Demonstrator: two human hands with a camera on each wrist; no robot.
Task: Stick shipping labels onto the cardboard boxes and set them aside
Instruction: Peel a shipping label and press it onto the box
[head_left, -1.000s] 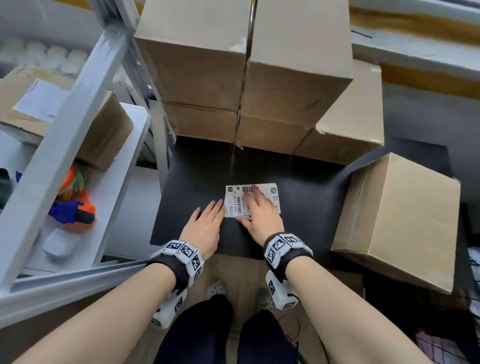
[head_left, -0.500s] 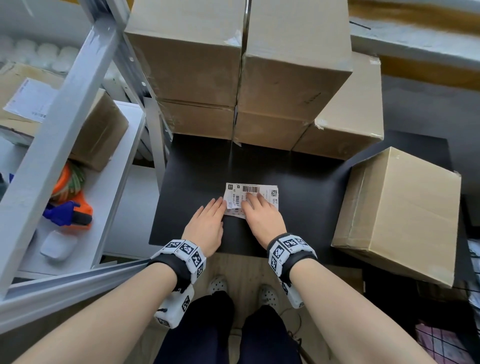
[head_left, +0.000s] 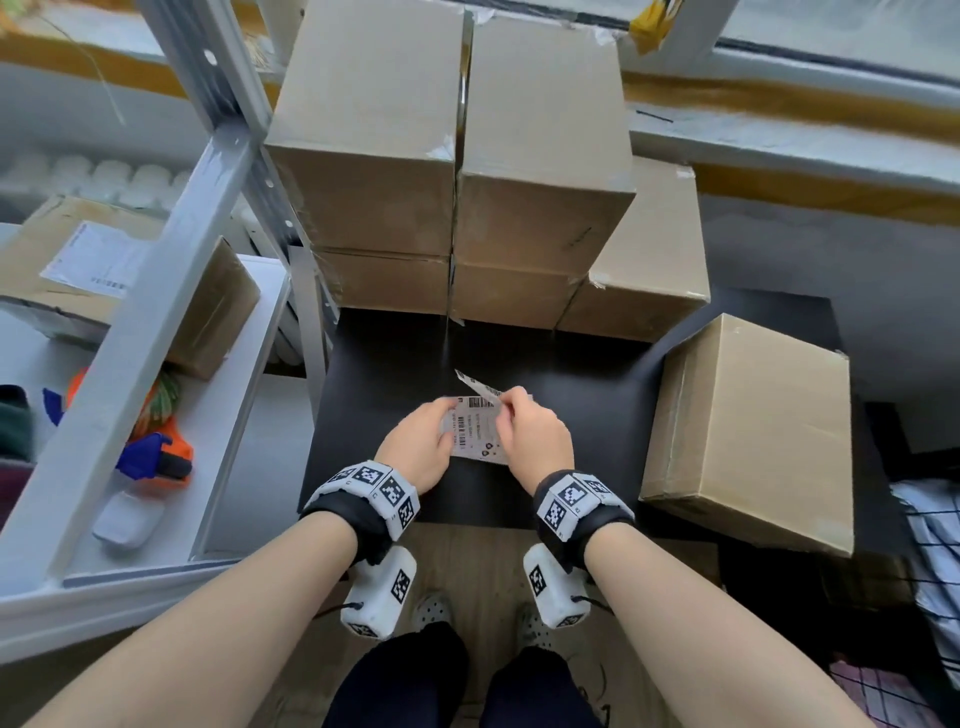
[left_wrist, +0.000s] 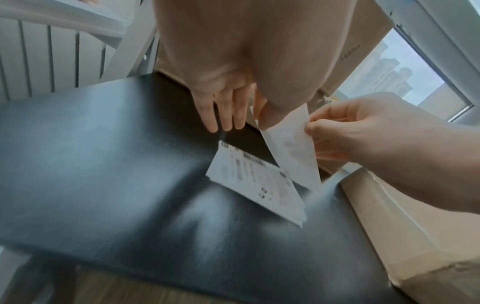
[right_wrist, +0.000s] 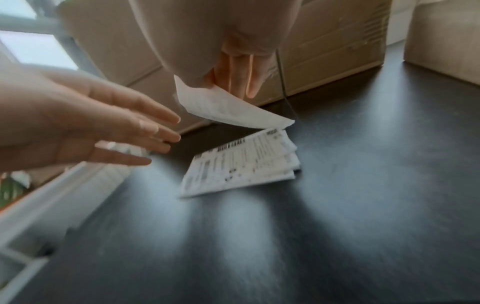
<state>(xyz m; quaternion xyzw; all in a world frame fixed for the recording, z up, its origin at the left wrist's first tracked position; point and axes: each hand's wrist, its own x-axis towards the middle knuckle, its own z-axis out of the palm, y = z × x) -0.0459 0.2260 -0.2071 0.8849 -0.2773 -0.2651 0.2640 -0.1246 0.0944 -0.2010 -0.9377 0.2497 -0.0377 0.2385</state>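
A small stack of white shipping labels (head_left: 472, 434) (left_wrist: 254, 181) (right_wrist: 241, 164) lies on the black table (head_left: 597, 405). My right hand (head_left: 530, 431) (left_wrist: 337, 131) (right_wrist: 233, 78) pinches the top label (head_left: 475, 387) (left_wrist: 293, 148) (right_wrist: 228, 111) and holds it lifted above the stack, bent and tilted. My left hand (head_left: 421, 441) (left_wrist: 223, 115) (right_wrist: 145, 133) hovers at the stack's left edge with straight fingers; its thumb is near the lifted label. Plain cardboard boxes (head_left: 540, 156) are stacked behind, and one box (head_left: 753, 431) sits to the right.
A grey metal shelf post (head_left: 156, 322) slants across the left. On the white shelf sit a labelled cardboard box (head_left: 104, 270) and an orange and blue tape dispenser (head_left: 156, 457). A window ledge (head_left: 779, 156) runs behind the box stack.
Both hands lay flat on the label stack before. Now the right hand has peeled up the top label and raised it, and the left hand has lifted off the table.
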